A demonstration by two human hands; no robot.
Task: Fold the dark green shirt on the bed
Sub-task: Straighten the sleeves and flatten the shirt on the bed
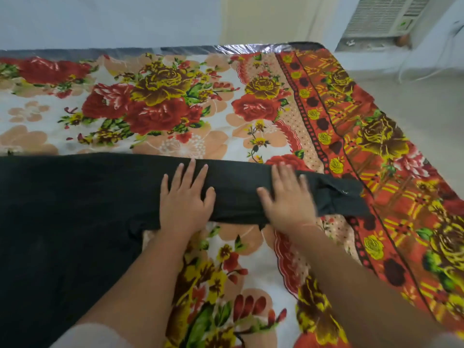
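Note:
The dark green shirt point(75, 209) lies spread over the left of the bed point(155, 104), its body filling the lower left. One sleeve stretches out to the right, ending in a cuff with a small button. My left hand point(185, 199) presses flat on the sleeve near the shoulder, fingers straight and spread. My right hand point(288, 197) lies flat on the sleeve further right, just short of the cuff, and looks blurred.
The bed carries a floral sheet in red, yellow and peach with an orange patterned border point(351, 136) on the right. Its far edge meets a pale wall. A white cooler point(381, 18) stands on the floor at the back right.

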